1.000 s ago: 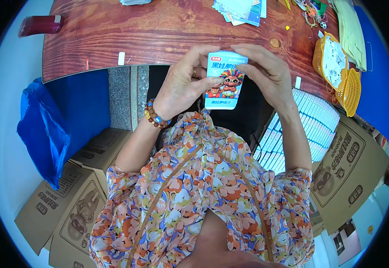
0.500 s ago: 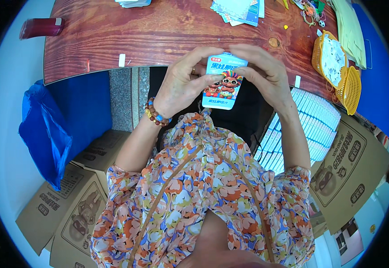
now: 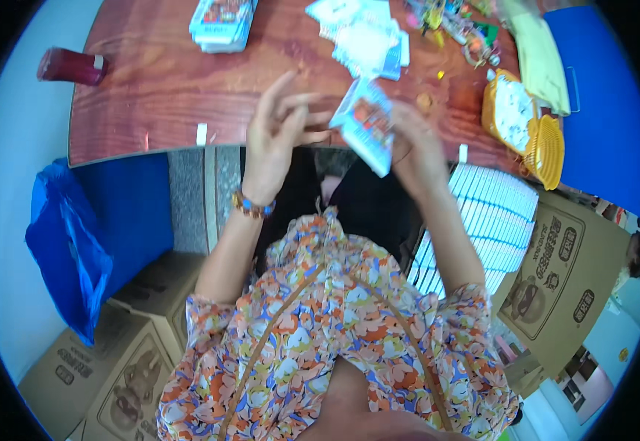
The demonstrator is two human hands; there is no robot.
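Two hands in head view. R hand (image 3: pixel 417 151) grips the light-blue pack (image 3: pixel 366 126) by its right side, tilted, approx. over the middle of the near edge of the wooden table (image 3: pixel 165 95); height above it unclear. L hand (image 3: pixel 270 140) is empty w/ fingers spread, just beside the pack's left corner; blur hides whether they touch. Main risk, I'd say: one-handed hold, so if R fingers slacken, pack could slip past near edge onto the dark trousers (image 3: pixel 371 200), esp. as its lower end juts out there. Too hard a pinch might crease it. Loose cards (image 3: pixel 367 40) lie well back from near edge; a careless swing could scatter them. Yellow basket (image 3: pixel 490 110), by table's near-right corner, might tip if R forearm knocks it
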